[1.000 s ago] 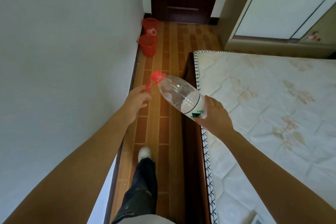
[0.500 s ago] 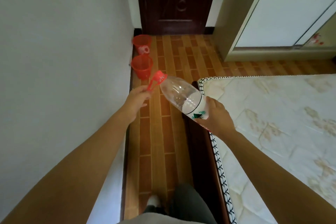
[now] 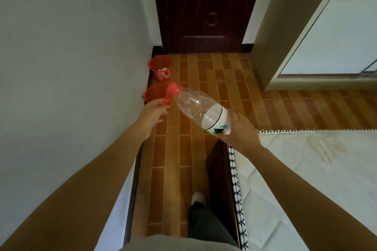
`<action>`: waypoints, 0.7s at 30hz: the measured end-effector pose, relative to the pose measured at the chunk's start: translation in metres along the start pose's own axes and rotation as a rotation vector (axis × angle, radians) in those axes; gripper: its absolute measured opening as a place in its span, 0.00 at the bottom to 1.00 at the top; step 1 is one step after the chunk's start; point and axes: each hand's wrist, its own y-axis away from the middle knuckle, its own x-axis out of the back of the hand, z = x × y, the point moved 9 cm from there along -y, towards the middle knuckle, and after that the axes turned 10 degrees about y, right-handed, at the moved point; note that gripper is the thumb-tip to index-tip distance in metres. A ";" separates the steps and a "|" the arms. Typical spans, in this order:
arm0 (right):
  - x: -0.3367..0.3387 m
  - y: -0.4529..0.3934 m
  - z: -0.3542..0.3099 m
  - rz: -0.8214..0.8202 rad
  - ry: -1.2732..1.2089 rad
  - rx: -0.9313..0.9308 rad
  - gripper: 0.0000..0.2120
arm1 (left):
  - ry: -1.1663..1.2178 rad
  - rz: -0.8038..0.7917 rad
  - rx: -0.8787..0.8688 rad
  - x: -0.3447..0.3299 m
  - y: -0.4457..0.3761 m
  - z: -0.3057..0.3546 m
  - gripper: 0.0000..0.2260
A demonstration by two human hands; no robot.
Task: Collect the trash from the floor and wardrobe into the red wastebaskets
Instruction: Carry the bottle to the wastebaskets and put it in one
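one clear plastic bottle [image 3: 201, 109] hangs tilted between both hands: the right hand [image 3: 238, 128] grips its labelled base, the left hand [image 3: 152, 112] pinches its red handle [image 3: 170, 96]. two red wastebaskets [image 3: 155, 93] stand far left against the wall.

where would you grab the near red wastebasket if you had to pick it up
Probably by its open rim, from above: the near red wastebasket stands upright on the floor, mouth up. Its left side sits close to the wall, and the bottle and left hand cover part of its right side.
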 end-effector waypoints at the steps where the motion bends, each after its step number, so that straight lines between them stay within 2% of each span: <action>1: 0.004 -0.019 0.004 -0.002 -0.004 0.006 0.40 | 0.005 0.005 0.002 -0.004 -0.016 0.009 0.14; 6: 0.008 -0.105 0.021 -0.079 0.012 0.021 0.42 | 0.047 0.027 0.024 -0.015 -0.085 0.041 0.14; 15: -0.009 -0.243 0.031 -0.103 0.047 0.030 0.42 | 0.073 0.072 0.052 -0.016 -0.216 0.073 0.14; 21: -0.022 -0.367 0.028 -0.100 0.051 -0.004 0.43 | 0.067 -0.005 0.027 -0.015 -0.338 0.121 0.14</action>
